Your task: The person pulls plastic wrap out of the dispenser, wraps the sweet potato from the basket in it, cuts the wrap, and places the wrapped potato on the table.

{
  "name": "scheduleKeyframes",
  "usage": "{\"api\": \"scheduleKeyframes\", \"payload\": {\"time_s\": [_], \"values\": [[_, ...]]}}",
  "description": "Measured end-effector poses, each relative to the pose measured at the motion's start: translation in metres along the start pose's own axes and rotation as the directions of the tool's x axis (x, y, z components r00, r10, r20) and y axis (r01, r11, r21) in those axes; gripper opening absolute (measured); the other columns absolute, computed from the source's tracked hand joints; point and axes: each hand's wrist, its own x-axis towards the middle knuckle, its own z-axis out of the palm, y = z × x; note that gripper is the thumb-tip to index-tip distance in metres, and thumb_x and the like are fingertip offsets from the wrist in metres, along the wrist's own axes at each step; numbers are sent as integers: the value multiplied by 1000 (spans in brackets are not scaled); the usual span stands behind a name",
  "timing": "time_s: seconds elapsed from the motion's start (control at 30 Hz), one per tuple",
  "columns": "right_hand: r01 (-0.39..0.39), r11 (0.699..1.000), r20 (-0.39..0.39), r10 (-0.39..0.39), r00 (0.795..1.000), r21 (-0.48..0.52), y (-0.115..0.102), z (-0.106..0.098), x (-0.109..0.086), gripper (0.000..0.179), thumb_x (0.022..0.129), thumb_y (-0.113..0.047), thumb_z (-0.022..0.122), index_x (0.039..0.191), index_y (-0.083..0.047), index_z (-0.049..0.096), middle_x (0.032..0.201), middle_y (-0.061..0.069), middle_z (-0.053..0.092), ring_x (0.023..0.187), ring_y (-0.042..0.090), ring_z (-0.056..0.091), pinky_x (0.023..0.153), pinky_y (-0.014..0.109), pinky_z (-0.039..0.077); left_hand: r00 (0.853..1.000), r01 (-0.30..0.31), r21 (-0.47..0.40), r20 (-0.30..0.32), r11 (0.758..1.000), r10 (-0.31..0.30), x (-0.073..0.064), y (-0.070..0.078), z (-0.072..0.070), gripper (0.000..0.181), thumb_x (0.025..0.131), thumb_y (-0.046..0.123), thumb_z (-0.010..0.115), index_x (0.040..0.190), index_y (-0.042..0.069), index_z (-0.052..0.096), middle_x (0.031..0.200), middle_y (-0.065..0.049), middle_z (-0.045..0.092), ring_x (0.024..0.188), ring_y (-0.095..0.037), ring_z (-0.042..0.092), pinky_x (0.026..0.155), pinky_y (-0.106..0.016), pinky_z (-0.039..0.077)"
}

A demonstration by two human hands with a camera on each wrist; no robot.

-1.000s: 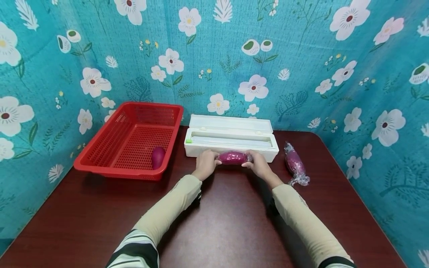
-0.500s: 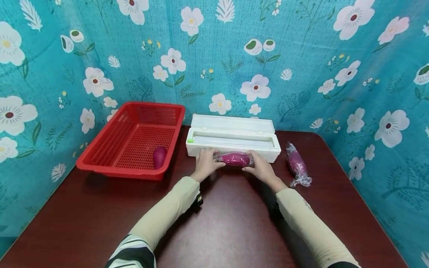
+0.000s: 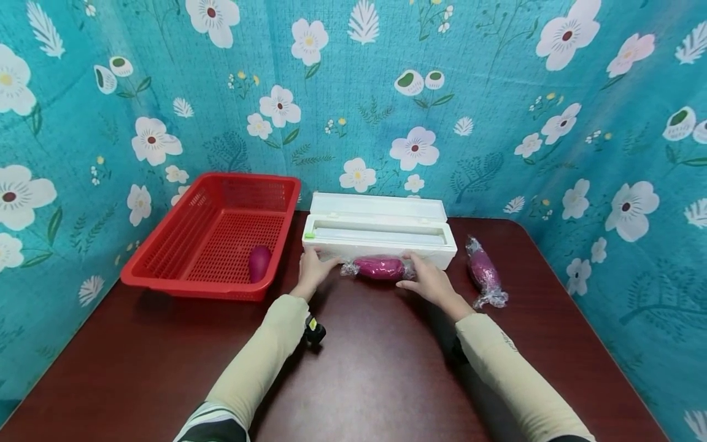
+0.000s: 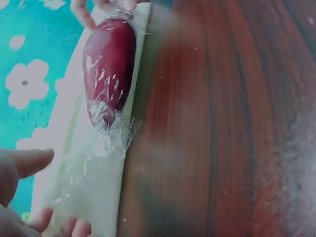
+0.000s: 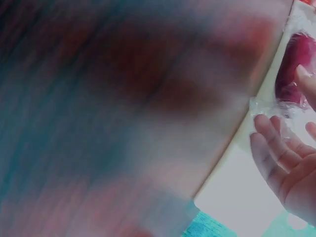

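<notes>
In the head view, a purple-red oblong vegetable (image 3: 381, 268) wrapped in clear film lies before a long white box (image 3: 381, 250). The film bunches loosely at both of its ends. My left hand (image 3: 313, 270) is by the box's left front, apart from the vegetable, its fingers relaxed and spread in the left wrist view. At the vegetable's right end is my right hand (image 3: 432, 281). The right wrist view shows that hand's fingers straight and spread beside the bunched film (image 5: 276, 111), its thumb near the vegetable; whether it touches is unclear.
A red plastic basket (image 3: 193, 285) stands at left with one unwrapped purple vegetable (image 3: 259, 264) inside. Another film-wrapped vegetable (image 3: 484, 270) lies at right. The white box's lid (image 3: 381, 207) is raised, showing a roll (image 3: 378, 236). A floral curtain (image 3: 353, 123) hangs behind the table (image 3: 381, 368).
My left hand has let go of the vegetable's left film end and moved left. The right hand's fingers have loosened at the right end. The vegetable has shifted slightly left and down in view.
</notes>
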Motion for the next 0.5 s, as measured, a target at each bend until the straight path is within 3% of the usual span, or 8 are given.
{"api": "scheduleKeyframes", "payload": {"time_s": [0.1,0.23,0.37,0.43,0.5], "values": [[-12,1000,15,12,1000,-15,0,-4,0,63,74,-34,72,123,-9,43,90,11,60,81,25,57,64,44,46,995,80,-168,-49,983,-89,3,-5,1,56,72,20,72,112,-6,43,111,-24,49,106,-34,45,89,-40,35],[-20,999,7,20,1000,-35,1,-8,0,56,75,-35,71,118,-6,48,98,14,62,88,28,59,68,46,46,984,128,-366,-66,922,-163,6,-7,3,51,75,19,69,112,-2,40,104,-17,51,99,-28,47,82,-34,39],[-21,998,-17,20,1000,-60,1,-9,0,46,75,-37,70,107,-6,56,95,11,62,84,25,59,66,43,47,972,154,-460,-88,875,-217,7,-3,6,44,77,19,69,108,-1,45,92,-9,53,87,-21,50,71,-27,41],[-21,998,-32,20,999,-53,0,-9,0,40,76,-36,69,101,-7,58,92,9,62,81,23,58,65,42,47,961,185,-494,-88,849,-261,9,-3,9,43,77,19,70,107,-2,48,92,-10,55,87,-21,51,73,-28,42],[-21,999,-50,19,999,-37,-2,-10,0,34,77,-34,69,97,-8,60,89,8,62,80,22,59,64,41,47,963,175,-547,-77,818,-258,10,-4,9,41,75,19,72,104,-1,52,91,-11,56,85,-21,52,73,-29,42]]}}
